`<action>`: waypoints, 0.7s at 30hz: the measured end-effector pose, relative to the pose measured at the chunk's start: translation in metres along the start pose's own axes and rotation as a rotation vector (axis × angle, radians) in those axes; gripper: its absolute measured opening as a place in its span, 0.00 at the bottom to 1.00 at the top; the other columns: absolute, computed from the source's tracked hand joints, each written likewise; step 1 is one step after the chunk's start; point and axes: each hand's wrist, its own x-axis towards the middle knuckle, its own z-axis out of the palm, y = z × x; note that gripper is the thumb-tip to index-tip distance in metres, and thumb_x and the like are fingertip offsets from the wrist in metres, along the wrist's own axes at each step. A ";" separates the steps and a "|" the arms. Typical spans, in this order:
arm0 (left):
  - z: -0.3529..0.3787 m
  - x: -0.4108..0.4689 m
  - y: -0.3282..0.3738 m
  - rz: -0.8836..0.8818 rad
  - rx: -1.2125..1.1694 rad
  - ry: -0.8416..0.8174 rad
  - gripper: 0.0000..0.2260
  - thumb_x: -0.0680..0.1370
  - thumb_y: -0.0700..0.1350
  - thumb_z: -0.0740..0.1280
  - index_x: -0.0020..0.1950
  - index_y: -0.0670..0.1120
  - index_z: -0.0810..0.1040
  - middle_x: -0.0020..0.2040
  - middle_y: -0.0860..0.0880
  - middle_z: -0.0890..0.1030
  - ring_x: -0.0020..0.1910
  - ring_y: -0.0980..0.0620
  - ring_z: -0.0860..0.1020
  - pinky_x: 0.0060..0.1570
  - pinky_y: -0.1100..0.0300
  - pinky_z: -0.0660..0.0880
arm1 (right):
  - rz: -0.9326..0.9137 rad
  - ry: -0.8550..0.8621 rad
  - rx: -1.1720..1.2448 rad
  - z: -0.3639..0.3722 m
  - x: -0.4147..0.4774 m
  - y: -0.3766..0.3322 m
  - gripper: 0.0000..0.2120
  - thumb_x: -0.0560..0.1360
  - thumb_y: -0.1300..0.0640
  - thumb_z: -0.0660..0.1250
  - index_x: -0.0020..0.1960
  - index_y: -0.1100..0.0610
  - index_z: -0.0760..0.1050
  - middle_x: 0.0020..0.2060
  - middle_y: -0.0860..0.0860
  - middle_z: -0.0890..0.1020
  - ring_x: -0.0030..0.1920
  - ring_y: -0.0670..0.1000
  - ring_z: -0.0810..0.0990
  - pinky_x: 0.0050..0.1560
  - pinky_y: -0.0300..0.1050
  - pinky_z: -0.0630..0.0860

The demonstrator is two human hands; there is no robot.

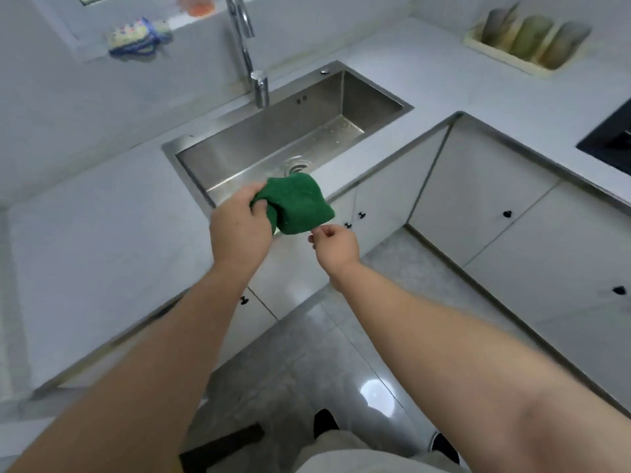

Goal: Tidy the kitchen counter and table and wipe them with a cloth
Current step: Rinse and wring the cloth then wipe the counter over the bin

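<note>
Cloth (300, 206): green, bunched, held above the sink's (307, 121) front rim.
Left hand (240, 227): gripping the cloth.
Right hand (336, 242): fingers curled just beside the cloth's lower edge; contact unclear.

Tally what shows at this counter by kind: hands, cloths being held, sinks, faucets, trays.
hands: 2, the left hand and the right hand
green cloth: 1, gripped by the left hand
sink: 1
faucet: 1
tray: 1, on the far counter, contents blurred
Total: 6
</note>
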 end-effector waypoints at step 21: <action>0.461 -0.383 0.208 0.265 0.232 -1.017 0.15 0.81 0.39 0.59 0.61 0.49 0.81 0.46 0.52 0.83 0.38 0.56 0.77 0.35 0.70 0.70 | 0.915 0.531 0.188 -0.537 -0.084 0.426 0.19 0.82 0.57 0.60 0.72 0.59 0.71 0.69 0.57 0.75 0.68 0.57 0.74 0.49 0.41 0.76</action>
